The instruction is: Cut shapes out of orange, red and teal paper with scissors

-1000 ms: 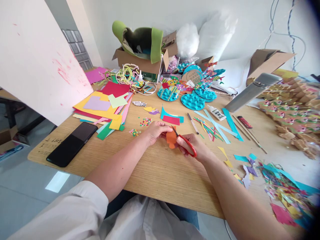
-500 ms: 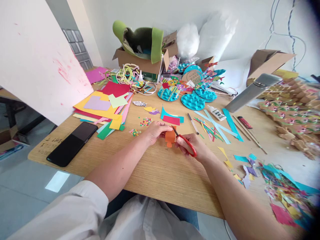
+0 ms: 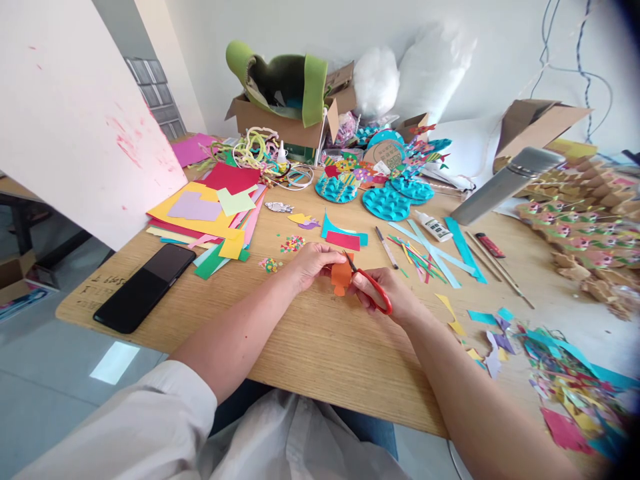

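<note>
left hand (image 3: 315, 265): pinching orange paper (image 3: 341, 275), far left edge | paper: between hands, long axis toward body | right hand (image 3: 390, 293): fingers round scissors (image 3: 374, 283), blades at paper's far right

Orange paper (image 3: 341, 276) matt; scissors (image 3: 380, 289) glossy plastic-handled; tabletop (image 3: 320, 353) smooth, wood-grained.

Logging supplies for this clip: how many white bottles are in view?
2: one white bottle stands near the tangled strands at the back, another lies beside the pale blue strips. Others may be hidden in the clutter.
</note>
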A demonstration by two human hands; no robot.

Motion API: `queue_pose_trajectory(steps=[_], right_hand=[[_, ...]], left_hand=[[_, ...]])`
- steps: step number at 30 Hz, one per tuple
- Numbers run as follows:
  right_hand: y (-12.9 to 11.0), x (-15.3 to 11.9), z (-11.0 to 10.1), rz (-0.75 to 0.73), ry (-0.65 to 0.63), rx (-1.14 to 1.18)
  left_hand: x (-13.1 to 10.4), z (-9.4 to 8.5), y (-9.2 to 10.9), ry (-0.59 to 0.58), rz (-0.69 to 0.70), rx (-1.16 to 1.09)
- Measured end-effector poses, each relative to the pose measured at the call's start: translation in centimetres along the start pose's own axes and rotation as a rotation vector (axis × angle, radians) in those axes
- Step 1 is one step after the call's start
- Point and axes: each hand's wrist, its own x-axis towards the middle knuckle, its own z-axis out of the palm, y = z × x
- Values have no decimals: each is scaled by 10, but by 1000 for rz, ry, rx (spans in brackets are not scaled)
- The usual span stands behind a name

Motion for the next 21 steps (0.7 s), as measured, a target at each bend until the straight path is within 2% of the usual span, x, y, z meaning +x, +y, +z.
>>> queue_pose_trajectory(steps=[21], right_hand=[[-1, 0, 1, 6, 6, 25]], left_hand=[[1, -1, -2, -28, -20, 8]])
